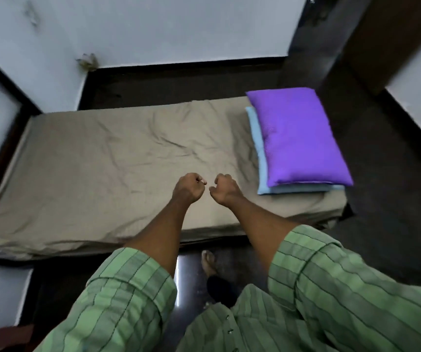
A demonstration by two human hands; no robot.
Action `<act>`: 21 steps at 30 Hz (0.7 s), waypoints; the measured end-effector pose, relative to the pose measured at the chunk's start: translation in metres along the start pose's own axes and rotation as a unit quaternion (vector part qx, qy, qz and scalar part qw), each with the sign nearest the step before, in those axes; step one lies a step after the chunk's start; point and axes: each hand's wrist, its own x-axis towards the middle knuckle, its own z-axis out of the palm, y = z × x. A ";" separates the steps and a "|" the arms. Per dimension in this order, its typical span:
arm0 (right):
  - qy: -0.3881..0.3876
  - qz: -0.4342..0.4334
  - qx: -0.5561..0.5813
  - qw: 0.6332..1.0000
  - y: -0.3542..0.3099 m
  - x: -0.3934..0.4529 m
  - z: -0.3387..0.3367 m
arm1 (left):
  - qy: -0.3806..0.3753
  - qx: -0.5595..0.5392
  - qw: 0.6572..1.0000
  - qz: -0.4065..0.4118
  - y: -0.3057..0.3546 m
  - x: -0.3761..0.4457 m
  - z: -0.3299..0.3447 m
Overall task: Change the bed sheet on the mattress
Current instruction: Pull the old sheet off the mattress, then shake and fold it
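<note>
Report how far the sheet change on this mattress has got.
Nothing looks done: the wrinkled beige bed sheet covers the mattress, and the purple pillow lies on the light blue pillow at its right end. In hand: neither; the left hand and right hand hover above it, fingers curled, empty. Left: clear pillows, strip, fit a fresh sheet, none in view.

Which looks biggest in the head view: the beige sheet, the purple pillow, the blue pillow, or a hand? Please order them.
1. beige sheet, covering the mattress
2. purple pillow
3. left hand and right hand, alike.

The blue pillow lies mostly hidden beneath the purple one, so it cannot be ranked.
</note>
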 end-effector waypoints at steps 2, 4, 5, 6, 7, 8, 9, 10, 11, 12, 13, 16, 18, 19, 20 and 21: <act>0.017 0.030 0.026 0.999 0.050 -0.012 -0.019 | -0.032 0.016 0.999 0.020 0.037 -0.012 0.037; 0.037 0.061 0.050 0.996 0.098 -0.024 -0.042 | -0.060 0.037 0.997 0.039 0.077 -0.021 0.074; 0.048 0.074 0.061 0.994 0.122 -0.030 -0.054 | -0.071 0.043 0.995 0.047 0.097 -0.024 0.092; 0.056 0.084 0.071 0.992 0.141 -0.034 -0.064 | -0.079 0.048 0.994 0.052 0.113 -0.026 0.107; 0.063 0.096 0.083 0.990 0.166 -0.038 -0.077 | -0.087 0.055 0.993 0.060 0.133 -0.028 0.128; 0.069 0.106 0.092 0.988 0.190 -0.043 -0.088 | -0.092 0.062 0.991 0.067 0.152 -0.030 0.148; 0.076 0.114 0.099 0.986 0.215 -0.045 -0.100 | -0.096 0.069 0.990 0.077 0.172 -0.033 0.169; 0.083 0.119 0.104 0.984 0.241 -0.047 -0.113 | -0.101 0.073 0.988 0.088 0.193 -0.037 0.190; 0.089 0.125 0.110 0.982 0.262 -0.049 -0.124 | -0.104 0.075 0.987 0.097 0.208 -0.040 0.210; 0.096 0.134 0.114 0.980 0.289 -0.050 -0.137 | -0.109 0.077 0.985 0.106 0.228 -0.043 0.234; 0.099 0.142 0.116 0.978 0.316 -0.050 -0.151 | -0.112 0.078 0.984 0.111 0.247 -0.045 0.258; 0.088 0.158 0.110 0.977 0.391 -0.049 -0.182 | -0.122 0.076 0.984 0.104 0.296 -0.049 0.322; 0.068 0.158 0.092 0.981 0.442 -0.046 -0.200 | -0.121 0.071 0.985 0.101 0.327 -0.051 0.366; 0.062 0.158 0.084 0.982 0.463 -0.043 -0.208 | -0.121 0.068 0.985 0.102 0.340 -0.052 0.385; 0.055 0.159 0.078 0.983 0.483 -0.040 -0.215 | -0.120 0.063 0.986 0.101 0.352 -0.054 0.403; 0.049 0.161 0.077 0.983 0.496 -0.038 -0.220 | -0.117 0.057 0.987 0.097 0.358 -0.054 0.416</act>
